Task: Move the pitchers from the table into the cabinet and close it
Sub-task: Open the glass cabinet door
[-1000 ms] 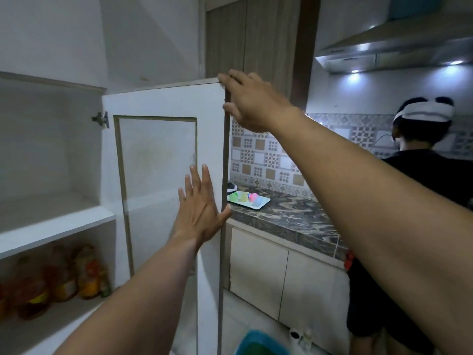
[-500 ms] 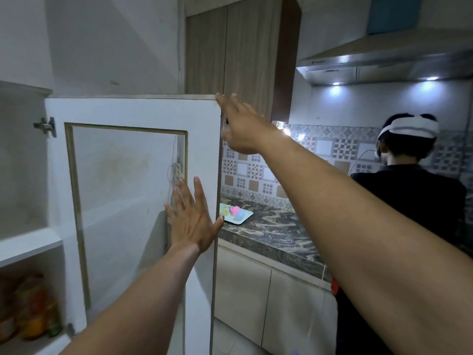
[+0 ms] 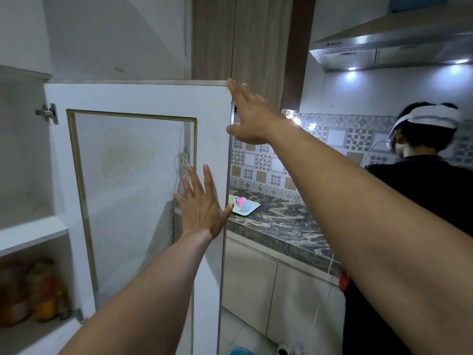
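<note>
The white cabinet door with its brass-edged frosted panel (image 3: pixel 133 190) is standing partly open, hinged at the left on a small metal hinge (image 3: pixel 47 113). The left hand (image 3: pixel 202 206) is lying flat and open, fingers spread, against the door's inner face near its free edge. The right hand (image 3: pixel 252 119) is also open, fingers extended, at the door's top right corner, gripping nothing; whether it is actually touching the edge is hard to say.

No pitchers are showing on the white cabinet shelves (image 3: pixel 30 234), only some blurred orange-and-red bottles (image 3: pixel 33 290) on the lower shelf, and the table is out of view, so where the pitchers stand cannot be told.

The main risk, as I judge it, is pinched fingers: the right fingertips are sitting right at the closing corner (exactly where door meets frame). A flat palm also gives no hold, so a firm push could slam the door and rattle the bottles. Another person in a black shirt (image 3: pixel 422 190) is standing close by at the marbled grey countertop (image 3: pixel 276 226), near the outstretched right arm.
</note>
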Motion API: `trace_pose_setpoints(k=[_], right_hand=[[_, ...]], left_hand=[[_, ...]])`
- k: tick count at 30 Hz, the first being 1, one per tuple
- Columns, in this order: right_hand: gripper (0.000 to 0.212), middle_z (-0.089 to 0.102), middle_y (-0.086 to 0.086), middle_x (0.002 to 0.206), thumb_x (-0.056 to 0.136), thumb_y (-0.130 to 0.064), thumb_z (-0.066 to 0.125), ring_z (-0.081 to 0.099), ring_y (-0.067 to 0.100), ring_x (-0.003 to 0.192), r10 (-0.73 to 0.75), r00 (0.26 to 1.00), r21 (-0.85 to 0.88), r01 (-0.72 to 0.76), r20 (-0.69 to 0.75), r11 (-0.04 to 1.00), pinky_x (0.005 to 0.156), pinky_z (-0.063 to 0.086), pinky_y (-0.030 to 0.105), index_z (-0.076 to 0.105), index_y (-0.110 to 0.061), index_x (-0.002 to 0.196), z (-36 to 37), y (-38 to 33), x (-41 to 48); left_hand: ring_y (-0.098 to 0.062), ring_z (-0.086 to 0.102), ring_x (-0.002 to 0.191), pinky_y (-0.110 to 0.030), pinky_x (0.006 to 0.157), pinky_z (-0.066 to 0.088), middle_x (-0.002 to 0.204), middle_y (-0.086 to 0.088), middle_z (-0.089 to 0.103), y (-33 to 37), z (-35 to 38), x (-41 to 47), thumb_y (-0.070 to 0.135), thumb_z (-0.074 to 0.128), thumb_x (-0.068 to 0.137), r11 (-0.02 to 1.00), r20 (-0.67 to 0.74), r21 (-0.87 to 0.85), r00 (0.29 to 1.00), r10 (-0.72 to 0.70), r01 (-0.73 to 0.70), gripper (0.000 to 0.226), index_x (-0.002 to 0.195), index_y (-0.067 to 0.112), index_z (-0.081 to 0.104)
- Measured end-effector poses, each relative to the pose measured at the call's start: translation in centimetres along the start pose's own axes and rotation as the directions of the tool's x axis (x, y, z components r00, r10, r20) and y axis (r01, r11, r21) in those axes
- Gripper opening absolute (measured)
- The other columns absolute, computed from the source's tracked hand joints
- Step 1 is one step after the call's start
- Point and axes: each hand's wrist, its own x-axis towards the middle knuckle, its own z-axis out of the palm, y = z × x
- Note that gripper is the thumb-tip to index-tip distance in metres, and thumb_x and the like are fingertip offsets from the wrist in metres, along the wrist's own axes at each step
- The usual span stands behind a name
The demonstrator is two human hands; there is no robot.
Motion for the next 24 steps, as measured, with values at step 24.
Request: trace_pose_setpoints(k=[24], right_hand=[[0.082,0.005,0.015,0.168,0.097,-0.044,0.051,0.006,0.031,0.155,-0.399,0.916,0.292,0.396,-0.052,0.871,0.122,0.013,0.058,0.005,-0.021,0.161,6.1,-26.7,0.8]], left_hand=[[-0.035,0.003,0.152,-0.057,0.120,0.010,0.165,-0.017,0.002,-26.5,-23.8,-10.1,0.053,0.026,0.099,0.823,-0.283,0.386,0.903,-0.324,0.416,0.072,0.158,0.021,0.000]])
